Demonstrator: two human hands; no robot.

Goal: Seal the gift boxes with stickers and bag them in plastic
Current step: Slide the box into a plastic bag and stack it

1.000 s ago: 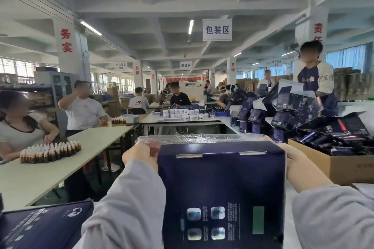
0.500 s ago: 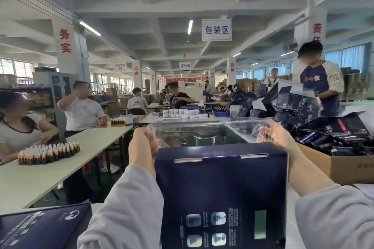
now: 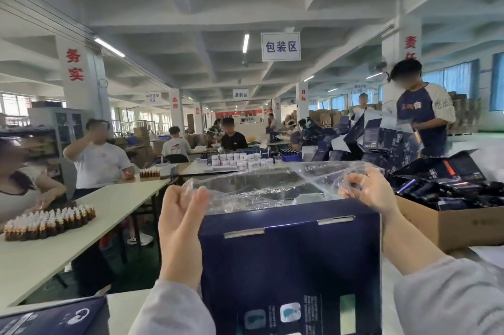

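Note:
A dark blue gift box [image 3: 291, 263] stands upright right in front of me, with two slots in its top edge. A clear plastic bag [image 3: 261, 184] is stretched open above the box's top. My left hand [image 3: 181, 220] pinches the bag's left edge beside the box's upper left corner. My right hand [image 3: 368, 190] grips the crumpled right edge of the bag above the upper right corner. The bag's lower part is hidden behind the box.
Another dark blue gift box [image 3: 54, 318] lies at the lower left. A cardboard carton [image 3: 447, 223] full of dark packages sits at the right, with a heap of folded blue boxes [image 3: 381, 141] behind it. Small bottles [image 3: 49, 221] line the left table, where people work.
The plastic bag has been pulled up and opened wide over the box's top. Both hands rose from the box's sides and now hold the bag's edges.

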